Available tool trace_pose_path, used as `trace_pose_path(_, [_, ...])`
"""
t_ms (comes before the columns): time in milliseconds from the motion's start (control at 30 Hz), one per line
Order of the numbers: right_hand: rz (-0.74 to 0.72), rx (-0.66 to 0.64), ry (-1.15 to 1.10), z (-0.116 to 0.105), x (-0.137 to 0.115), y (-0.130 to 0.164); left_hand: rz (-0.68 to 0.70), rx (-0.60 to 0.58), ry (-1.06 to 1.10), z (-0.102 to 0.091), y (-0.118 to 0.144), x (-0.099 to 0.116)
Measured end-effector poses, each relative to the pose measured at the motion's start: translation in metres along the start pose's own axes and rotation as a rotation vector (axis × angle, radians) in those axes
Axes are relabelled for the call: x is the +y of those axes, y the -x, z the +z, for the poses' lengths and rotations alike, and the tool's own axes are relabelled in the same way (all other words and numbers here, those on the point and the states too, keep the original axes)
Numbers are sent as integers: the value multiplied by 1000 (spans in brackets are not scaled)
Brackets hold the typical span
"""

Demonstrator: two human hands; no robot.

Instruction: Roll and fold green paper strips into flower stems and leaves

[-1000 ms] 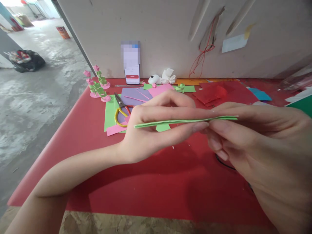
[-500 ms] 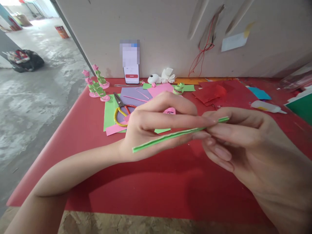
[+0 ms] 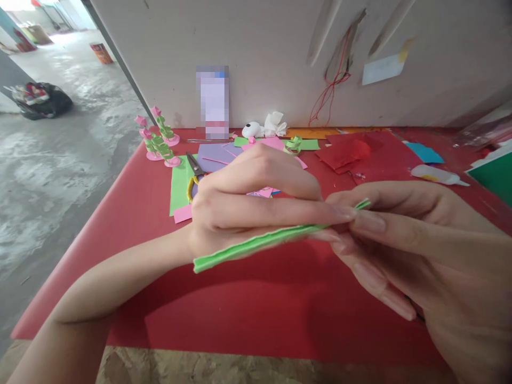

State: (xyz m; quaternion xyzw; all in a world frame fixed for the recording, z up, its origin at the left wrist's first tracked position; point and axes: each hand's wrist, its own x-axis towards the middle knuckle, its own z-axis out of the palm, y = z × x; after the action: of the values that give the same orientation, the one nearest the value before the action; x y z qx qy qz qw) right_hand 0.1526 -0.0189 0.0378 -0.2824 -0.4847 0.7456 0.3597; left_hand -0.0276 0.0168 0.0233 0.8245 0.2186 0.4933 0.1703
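Observation:
Between my two hands runs a narrow green paper strip (image 3: 256, 242), folded lengthwise, its long end sloping down to the left and a short tip poking out at the right. My left hand (image 3: 256, 197) pinches it near the right end with fingertips closed. Close against those fingertips, my right hand (image 3: 416, 245) grips the same end between thumb and fingers. Behind my left hand lie scissors (image 3: 194, 166) with yellow and red handles, partly hidden, on green, purple and pink paper sheets (image 3: 216, 154).
Pink paper flowers on green stems (image 3: 156, 138) stand at the table's left corner. A phone (image 3: 215, 101) leans on the wall. Red paper (image 3: 348, 152), a glue bottle (image 3: 438, 175) and a blue paper piece (image 3: 426, 152) lie at the right. Red sheeting (image 3: 240, 309) covers the table.
The strip's left end has moved down and left, and shows more of its width. My left hand has shifted slightly left, covering more of the scissors. My right hand's lower fingers have spread downward.

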Motion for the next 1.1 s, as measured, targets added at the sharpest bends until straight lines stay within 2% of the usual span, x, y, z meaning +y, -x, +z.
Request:
trace_pose_path(167, [-73, 32, 21, 2, 2, -2, 88, -17, -21, -4, -5, 0])
trace_pose_path(267, [-97, 43, 21, 0, 4, -3, 40, -20, 15, 0, -7, 2])
trace_pose_path(400, [-87, 51, 41, -1, 3, -3, -63, -114, -27, 2, -6, 1])
trace_pose_path(467, [-108, 68, 69, -1, 2, -2, -61, -117, -58, 0, -1, -3])
trace_pose_path(667, [-194, 177, 174, 1, 1, -5, 120, 124, -58, 3, 16, -12])
trace_pose_path(767, [-244, 217, 236, 1, 2, -7, 119, 151, -42, 7, 15, -12])
trace_pose_path(833, [-335, 295, 318, 0, 2, -6, 33, 118, -1, 9, 12, -10])
trace_pose_path(933, [-475, 445, 559, -3, 2, -5, -219, 43, 174, 9, 5, -4])
trace_pose_path(1000, [-514, 491, 717, -5, 2, -4, -339, -8, 265, 9, 1, -1])
trace_pose_path(1100, [-524, 512, 858, -5, 2, -5, -412, -27, 298, 8, -2, 3])
